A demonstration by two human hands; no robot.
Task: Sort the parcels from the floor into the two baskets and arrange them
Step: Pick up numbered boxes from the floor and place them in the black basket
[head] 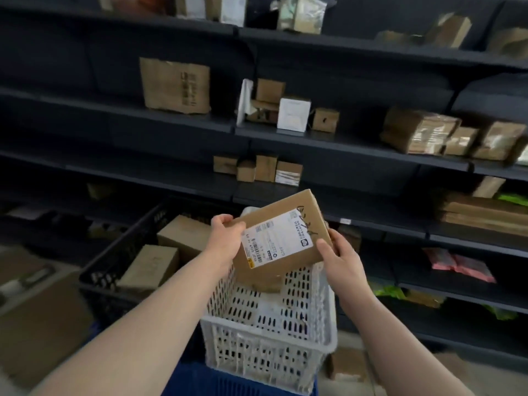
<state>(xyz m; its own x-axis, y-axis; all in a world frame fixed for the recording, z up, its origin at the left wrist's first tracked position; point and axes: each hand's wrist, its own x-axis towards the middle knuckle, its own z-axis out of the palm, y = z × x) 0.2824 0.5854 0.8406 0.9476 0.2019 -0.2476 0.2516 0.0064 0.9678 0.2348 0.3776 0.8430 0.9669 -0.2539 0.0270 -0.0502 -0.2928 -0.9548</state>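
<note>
Where both hands meet above the white basket (257,352), one brown cardboard parcel (281,238) is held tilted, its white shipping label facing up.

- Left hand (225,241): fingers curled over the parcel's upper left corner.
- Right hand (340,252): thumb on the top face at the lower right corner, fingers wrapped behind the edge.
- White basket: holds a second brown parcel (265,281) directly under the held one; stands on a blue crate (228,378).
- Black basket (123,247): just left of the white one; contains two brown boxes (151,265).
- Dark shelving (343,144): behind, stocked with assorted cartons.
</note>
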